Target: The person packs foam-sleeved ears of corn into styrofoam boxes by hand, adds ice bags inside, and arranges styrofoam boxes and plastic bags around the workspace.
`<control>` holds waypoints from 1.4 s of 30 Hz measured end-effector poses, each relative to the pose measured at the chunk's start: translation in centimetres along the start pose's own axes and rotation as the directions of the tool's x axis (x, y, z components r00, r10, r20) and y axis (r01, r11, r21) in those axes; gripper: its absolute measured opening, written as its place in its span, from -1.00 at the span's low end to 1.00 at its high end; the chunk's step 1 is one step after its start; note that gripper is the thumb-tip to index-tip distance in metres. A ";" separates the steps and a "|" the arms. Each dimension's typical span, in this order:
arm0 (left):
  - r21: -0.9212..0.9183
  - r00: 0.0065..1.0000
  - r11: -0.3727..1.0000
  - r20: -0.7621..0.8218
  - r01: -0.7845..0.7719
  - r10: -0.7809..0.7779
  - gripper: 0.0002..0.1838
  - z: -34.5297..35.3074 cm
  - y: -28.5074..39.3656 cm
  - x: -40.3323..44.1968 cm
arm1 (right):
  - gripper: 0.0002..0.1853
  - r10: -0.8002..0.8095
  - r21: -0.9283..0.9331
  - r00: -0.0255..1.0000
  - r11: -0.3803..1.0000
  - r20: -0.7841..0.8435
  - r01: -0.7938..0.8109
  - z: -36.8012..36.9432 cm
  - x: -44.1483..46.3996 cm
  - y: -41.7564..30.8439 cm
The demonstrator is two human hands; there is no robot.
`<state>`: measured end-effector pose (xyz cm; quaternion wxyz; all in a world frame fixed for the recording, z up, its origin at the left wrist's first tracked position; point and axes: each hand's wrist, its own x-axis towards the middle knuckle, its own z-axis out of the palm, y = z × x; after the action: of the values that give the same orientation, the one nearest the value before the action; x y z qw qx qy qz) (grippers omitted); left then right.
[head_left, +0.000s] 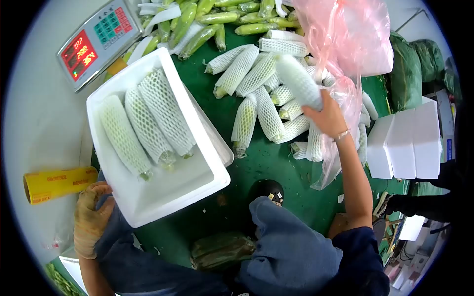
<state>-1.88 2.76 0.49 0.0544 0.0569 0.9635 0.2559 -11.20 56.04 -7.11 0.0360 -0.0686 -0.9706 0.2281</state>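
Note:
My right hand (328, 114) is closed round the lower end of a vegetable in a white foam net (297, 81), held above a pile of similar netted vegetables (256, 116). A white foam box (173, 209) stands tilted at the left with three netted vegetables (155, 116) lying side by side in it. My left hand (94, 214), in a yellowish glove, is beside the box's lower left corner with its fingers curled; whether they grip anything is hidden. The box rests by a scale (101, 42) with a lit red display.
Unnetted green vegetables (197, 34) in clear film lie at the top. Pink plastic bags (345, 34) hang over the pile's right side. A yellow roll (59, 185) lies at the left. White foam boxes (405, 140) and green sacks (405, 69) stand right. Another person's dark-clothed leg (419, 207) shows there.

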 end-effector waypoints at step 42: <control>-0.102 0.975 0.994 -0.220 -0.035 0.012 -0.77 -0.5 -1.5 -2.9 | -0.11 -0.590 0.368 0.512 0.800 0.625 0.474 -2.8 -3.8 -27.2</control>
<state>0.80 0.85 0.37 -0.0524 0.0369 0.9481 0.3115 -10.36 32.55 7.42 -0.2695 0.3297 -0.8584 0.2861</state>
